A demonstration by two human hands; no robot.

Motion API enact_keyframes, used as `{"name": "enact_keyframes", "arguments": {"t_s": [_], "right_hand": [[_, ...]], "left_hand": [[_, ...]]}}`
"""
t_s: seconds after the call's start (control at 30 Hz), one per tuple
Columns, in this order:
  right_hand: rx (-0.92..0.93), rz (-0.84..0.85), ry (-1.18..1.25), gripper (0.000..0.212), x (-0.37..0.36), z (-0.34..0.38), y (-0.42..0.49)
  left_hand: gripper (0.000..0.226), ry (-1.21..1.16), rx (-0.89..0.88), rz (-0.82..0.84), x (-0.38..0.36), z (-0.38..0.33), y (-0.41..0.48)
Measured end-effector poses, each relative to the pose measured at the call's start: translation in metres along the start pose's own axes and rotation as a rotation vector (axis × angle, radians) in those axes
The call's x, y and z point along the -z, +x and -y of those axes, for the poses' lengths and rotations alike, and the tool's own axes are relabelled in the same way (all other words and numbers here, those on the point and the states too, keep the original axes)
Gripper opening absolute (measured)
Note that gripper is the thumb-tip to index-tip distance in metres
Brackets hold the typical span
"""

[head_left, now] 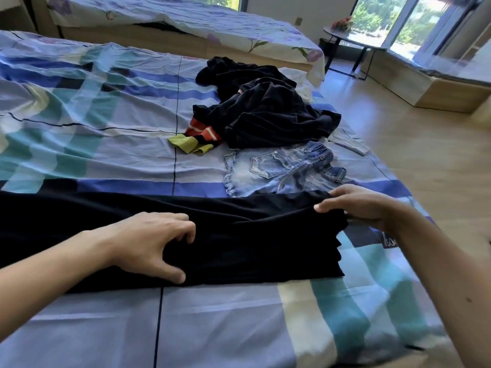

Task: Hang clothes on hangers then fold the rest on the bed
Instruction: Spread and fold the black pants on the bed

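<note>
We see left hand gripping the black garment mid-length, right hand pinching its end, likely stretching it flat to fold.

Two arms show, one on each side. The left hand and the left forearm are bare, with skin showing all the way to the edge of the picture. The right hand and the right forearm are bare too. The right forearm has one small dark spot on it. The nails look short and plain.
</note>
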State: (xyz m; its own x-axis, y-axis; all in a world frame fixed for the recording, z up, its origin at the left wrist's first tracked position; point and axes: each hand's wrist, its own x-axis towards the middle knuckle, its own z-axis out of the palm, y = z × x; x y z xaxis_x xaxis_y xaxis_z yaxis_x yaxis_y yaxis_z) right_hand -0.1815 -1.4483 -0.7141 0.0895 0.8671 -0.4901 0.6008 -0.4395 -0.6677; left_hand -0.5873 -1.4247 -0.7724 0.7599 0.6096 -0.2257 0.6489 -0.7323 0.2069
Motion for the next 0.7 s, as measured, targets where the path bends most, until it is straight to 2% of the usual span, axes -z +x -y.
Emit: {"name": "enact_keyframes", "arguments": {"t_s": [0.07, 0.1, 0.17, 0.23, 0.3, 0.33, 0.37, 0.4, 0.43, 0.47, 0.57, 0.63, 0.7], "right_hand": [[0.082, 0.075, 0.263, 0.072, 0.002, -0.003, -0.003], [0.119, 0.093, 0.368, 0.066, 0.002, -0.002, -0.006], [0.181, 0.102, 0.519, 0.038, 0.004, 0.002, -0.014], [0.194, 0.119, 0.587, 0.035, 0.011, 0.002, -0.020], [0.105, 0.123, 0.521, 0.046, 0.016, -0.011, -0.015], [0.027, 0.097, 0.363, 0.052, 0.013, -0.019, -0.013], [-0.054, 0.062, 0.166, 0.048, 0.007, -0.028, -0.010], [-0.133, 0.033, 0.002, 0.035, -0.001, -0.034, -0.008], [-0.200, 0.014, -0.091, 0.025, -0.009, -0.040, -0.007], [-0.239, -0.008, -0.119, 0.027, -0.016, -0.044, -0.004], [-0.148, -0.094, 0.047, 0.039, -0.027, -0.052, 0.008], [-0.140, -0.149, 0.209, 0.037, -0.032, -0.051, 0.009], [-0.175, -0.163, 0.274, 0.035, -0.035, -0.053, 0.009]], "left_hand": [[0.044, 0.039, -0.043, -0.012, -0.004, -0.010, 0.002], [0.036, 0.025, -0.073, -0.037, -0.005, -0.013, 0.004], [0.032, -0.046, -0.100, -0.081, 0.003, -0.015, 0.003], [0.031, -0.133, -0.113, -0.082, 0.018, -0.014, -0.001], [0.030, -0.222, -0.115, -0.066, 0.032, -0.009, -0.006], [0.029, -0.251, -0.114, -0.052, 0.035, -0.007, -0.008], [0.027, -0.264, -0.110, -0.029, 0.035, -0.005, -0.011], [0.024, -0.255, -0.101, 0.010, 0.033, -0.003, -0.013], [0.021, -0.225, -0.088, 0.054, 0.028, -0.003, -0.014], [0.020, -0.186, -0.074, 0.096, 0.023, -0.004, -0.014], [0.030, -0.112, -0.035, 0.172, 0.010, -0.009, -0.011], [0.034, -0.076, -0.022, 0.179, 0.007, -0.013, -0.008], [0.035, -0.026, -0.010, 0.188, 0.007, -0.015, -0.006]]}}
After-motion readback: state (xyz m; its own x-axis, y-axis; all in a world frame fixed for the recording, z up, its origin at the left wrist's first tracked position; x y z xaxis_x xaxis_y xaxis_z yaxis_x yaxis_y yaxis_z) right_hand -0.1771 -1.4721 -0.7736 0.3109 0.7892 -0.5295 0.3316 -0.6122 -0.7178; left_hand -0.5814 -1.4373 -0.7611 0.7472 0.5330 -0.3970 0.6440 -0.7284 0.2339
